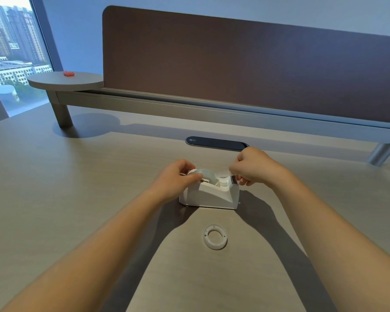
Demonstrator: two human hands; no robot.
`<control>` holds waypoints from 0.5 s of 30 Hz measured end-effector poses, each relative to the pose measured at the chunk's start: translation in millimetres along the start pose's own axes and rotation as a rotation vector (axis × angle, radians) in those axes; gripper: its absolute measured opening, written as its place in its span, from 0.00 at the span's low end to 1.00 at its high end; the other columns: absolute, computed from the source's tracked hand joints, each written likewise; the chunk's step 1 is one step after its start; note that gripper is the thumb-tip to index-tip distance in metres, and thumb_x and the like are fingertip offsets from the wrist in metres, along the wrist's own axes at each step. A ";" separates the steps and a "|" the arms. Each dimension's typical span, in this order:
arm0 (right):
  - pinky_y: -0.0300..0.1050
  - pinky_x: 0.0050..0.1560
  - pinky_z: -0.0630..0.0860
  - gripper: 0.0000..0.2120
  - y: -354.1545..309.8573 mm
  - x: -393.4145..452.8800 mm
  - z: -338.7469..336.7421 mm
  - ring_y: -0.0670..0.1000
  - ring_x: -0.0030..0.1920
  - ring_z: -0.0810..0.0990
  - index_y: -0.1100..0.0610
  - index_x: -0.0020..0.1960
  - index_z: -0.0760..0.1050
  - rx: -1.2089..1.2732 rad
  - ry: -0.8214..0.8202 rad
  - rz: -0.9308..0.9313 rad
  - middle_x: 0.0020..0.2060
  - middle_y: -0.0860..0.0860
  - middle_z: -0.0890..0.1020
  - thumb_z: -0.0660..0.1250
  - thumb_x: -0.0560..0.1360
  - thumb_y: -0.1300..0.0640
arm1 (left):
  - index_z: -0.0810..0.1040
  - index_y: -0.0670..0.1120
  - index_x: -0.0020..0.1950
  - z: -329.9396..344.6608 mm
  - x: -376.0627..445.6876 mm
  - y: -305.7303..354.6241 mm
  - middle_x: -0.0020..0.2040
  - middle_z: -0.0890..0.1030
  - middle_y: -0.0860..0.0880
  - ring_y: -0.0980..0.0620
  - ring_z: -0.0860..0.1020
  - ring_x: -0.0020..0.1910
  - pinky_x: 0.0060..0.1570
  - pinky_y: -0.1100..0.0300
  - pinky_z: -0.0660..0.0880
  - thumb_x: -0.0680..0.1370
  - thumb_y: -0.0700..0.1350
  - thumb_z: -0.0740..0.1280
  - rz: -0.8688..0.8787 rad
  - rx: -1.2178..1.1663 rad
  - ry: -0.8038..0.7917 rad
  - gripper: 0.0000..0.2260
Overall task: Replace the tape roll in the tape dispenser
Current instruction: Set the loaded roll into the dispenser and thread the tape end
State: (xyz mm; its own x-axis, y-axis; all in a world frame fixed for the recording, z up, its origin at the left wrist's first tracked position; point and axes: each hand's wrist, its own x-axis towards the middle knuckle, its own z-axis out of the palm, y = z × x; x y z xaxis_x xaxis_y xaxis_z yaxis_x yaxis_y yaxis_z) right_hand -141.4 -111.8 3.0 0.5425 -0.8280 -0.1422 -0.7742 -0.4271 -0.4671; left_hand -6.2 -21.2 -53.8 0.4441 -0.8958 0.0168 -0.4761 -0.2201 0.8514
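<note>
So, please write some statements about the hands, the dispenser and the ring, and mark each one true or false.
1. The tape roll sits in the white dispenser. True.
2. The white ring lies behind the dispenser. False: it lies in front, nearer the person.
3. The left hand rests on the roll. True.
4. The right hand lies flat on the desk. False: its fingers pinch at the dispenser's cutter end.

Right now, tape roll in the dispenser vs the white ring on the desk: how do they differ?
The tape roll stands on edge in the white dispenser; the white ring lies flat on the desk. The tape roll looks clear and glossy, the white ring opaque and bare. The left hand rests on the tape roll; the white ring is untouched. Both are round with an open centre.
</note>
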 end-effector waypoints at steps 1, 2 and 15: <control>0.42 0.36 0.75 0.11 0.4 0.0 -0.5 0.50 0.32 0.75 0.67 0.45 0.76 0.029 -0.021 -0.004 0.33 0.56 0.76 0.59 0.72 0.61 | 0.71 0.45 0.58 0.2 -0.3 0.3 0.60 0.75 0.46 0.49 0.72 0.55 0.57 0.52 0.72 0.73 0.49 0.64 0.001 -0.001 0.002 0.16; 0.41 0.35 0.74 0.10 1.1 -0.1 -0.6 0.49 0.31 0.74 0.67 0.44 0.76 0.047 -0.045 -0.012 0.32 0.55 0.75 0.59 0.73 0.60 | 0.71 0.45 0.58 0.4 -0.6 0.6 0.60 0.76 0.46 0.49 0.72 0.55 0.57 0.52 0.72 0.73 0.49 0.64 0.002 -0.001 0.005 0.16; 0.39 0.35 0.75 0.11 17.7 -0.8 -14.2 0.49 0.32 0.76 0.59 0.31 0.71 0.322 -0.039 -0.031 0.31 0.53 0.77 0.65 0.72 0.59 | 0.71 0.45 0.58 2.4 -3.0 3.6 0.60 0.75 0.45 0.48 0.72 0.55 0.57 0.51 0.73 0.69 0.48 0.68 -0.012 0.025 0.015 0.19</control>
State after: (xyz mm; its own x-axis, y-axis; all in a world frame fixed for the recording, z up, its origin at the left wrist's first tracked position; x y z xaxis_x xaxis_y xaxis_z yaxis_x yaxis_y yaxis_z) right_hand -160.2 -123.9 7.2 0.5807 -0.7994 -0.1541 -0.6180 -0.3097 -0.7226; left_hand -11.1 -20.2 -52.1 0.4616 -0.8870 0.0145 -0.4892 -0.2409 0.8382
